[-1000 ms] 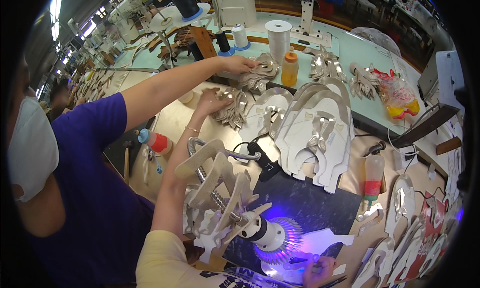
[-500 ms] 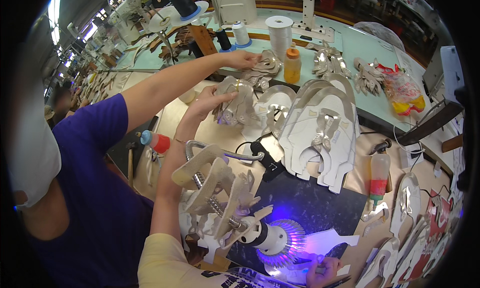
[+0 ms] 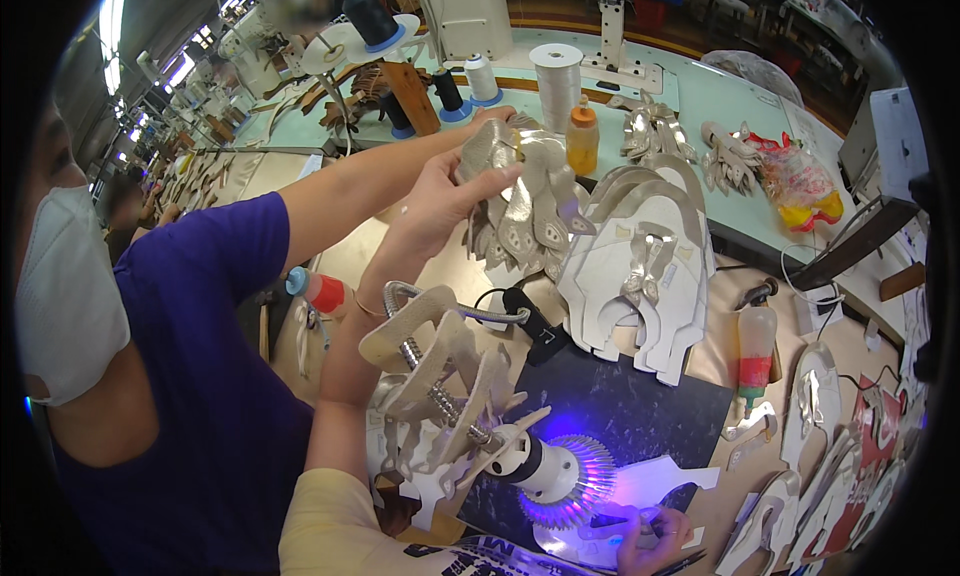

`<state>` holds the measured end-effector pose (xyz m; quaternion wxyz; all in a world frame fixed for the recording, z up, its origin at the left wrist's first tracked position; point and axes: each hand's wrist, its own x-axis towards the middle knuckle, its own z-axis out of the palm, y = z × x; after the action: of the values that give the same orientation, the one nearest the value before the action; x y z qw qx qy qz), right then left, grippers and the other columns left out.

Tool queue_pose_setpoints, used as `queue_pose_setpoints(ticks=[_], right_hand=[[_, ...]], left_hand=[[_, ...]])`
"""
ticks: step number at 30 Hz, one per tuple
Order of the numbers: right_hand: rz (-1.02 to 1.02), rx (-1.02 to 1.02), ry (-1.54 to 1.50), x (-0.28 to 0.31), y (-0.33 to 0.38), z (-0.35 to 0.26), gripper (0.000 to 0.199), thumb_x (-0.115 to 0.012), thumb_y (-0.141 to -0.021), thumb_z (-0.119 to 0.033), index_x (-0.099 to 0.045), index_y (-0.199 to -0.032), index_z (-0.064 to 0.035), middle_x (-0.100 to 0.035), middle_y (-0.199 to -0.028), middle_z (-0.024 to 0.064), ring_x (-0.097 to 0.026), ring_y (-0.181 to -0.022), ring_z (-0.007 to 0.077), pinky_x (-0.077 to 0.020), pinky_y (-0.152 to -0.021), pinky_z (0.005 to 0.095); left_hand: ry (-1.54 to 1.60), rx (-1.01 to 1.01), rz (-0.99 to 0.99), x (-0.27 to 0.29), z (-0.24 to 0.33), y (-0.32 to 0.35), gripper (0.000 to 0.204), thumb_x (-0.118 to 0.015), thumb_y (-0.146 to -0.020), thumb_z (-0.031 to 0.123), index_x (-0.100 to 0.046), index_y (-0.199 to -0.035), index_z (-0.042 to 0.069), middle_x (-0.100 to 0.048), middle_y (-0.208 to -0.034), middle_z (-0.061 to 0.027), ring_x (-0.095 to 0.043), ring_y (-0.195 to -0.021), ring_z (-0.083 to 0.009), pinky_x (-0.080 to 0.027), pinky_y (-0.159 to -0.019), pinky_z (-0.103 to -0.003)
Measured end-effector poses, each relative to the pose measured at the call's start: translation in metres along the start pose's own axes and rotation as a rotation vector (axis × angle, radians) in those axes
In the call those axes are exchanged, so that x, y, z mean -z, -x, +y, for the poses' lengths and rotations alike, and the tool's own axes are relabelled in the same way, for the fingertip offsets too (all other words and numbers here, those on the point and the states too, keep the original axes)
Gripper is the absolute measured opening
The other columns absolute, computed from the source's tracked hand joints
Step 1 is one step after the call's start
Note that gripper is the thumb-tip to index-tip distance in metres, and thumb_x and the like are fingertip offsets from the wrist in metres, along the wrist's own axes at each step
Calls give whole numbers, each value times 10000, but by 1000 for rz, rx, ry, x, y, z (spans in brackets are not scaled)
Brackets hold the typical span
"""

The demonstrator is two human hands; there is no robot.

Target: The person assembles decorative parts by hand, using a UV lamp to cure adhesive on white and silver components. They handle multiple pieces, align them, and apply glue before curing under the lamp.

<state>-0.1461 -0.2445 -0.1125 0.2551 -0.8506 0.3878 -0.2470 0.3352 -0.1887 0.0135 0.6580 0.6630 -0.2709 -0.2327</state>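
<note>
- Silvery shoe-upper pieces hang as a loose bundle in the upper middle of the frame; the left hand pinches them at their left edge, thumb on top and fingers closed beneath; so narrow a hold could let the lower pieces fan out and slide free.
- A co-worker's hand, on a bare arm from a purple sleeve, touches the bundle's top; two hands pulling differently might tear the bundle apart or bend a piece.
- Just right of the bundle stand an orange-capped bottle and a stack of white cut uppers; a swinging bundle could tip the one or scatter the other.
- Below it, cut pieces drape over a gooseneck arm; the left forearm passes close enough to brush them off.
- At the lower edge the right hand rests with curled fingers by a white cut piece under the violet lamp; whether it grips anything, I cannot tell; with attention held high, that piece could shift on the dark mat.
</note>
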Motion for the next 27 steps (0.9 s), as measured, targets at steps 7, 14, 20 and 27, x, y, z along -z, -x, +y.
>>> queue_pose_setpoints(ticks=[7,14,20,27], right_hand=[[145,-11,114,32,-75,-48,352,-729,-824,-305,-666,-1095,-90,-613,-992,165,-605,-943,322,-446,-828,473],[-97,370,-403,-9,-240,-135,778,-820,-760,-255,-428,-1379,6,-539,-1206,199,-537,-1123,311,-434,-971,411],[-318,253,-645,-57,-315,-239,1117,-839,-710,-473,-230,-1499,33,-561,-1215,259,-614,-1107,309,-513,-900,394],[-435,486,-679,-40,-315,-239,867,-738,-752,-135,-287,-1491,-72,-631,-952,120,-624,-809,143,-519,-728,314]], left_hand=[[-41,-99,-79,-21,25,18,449,-803,-825,288,-633,-1131,8,-676,-896,-15,-620,-738,-47,-487,-622,-210],[-108,-131,-137,-20,39,5,497,-814,-811,288,-630,-1162,-13,-695,-948,-40,-641,-785,-66,-506,-671,-214],[-61,-299,-192,-3,54,4,475,-784,-842,270,-624,-1193,-7,-699,-961,-41,-645,-813,-67,-525,-693,-229],[-100,-227,-242,16,71,18,409,-733,-892,277,-633,-1182,6,-684,-955,-18,-613,-836,-41,-511,-720,-209]])
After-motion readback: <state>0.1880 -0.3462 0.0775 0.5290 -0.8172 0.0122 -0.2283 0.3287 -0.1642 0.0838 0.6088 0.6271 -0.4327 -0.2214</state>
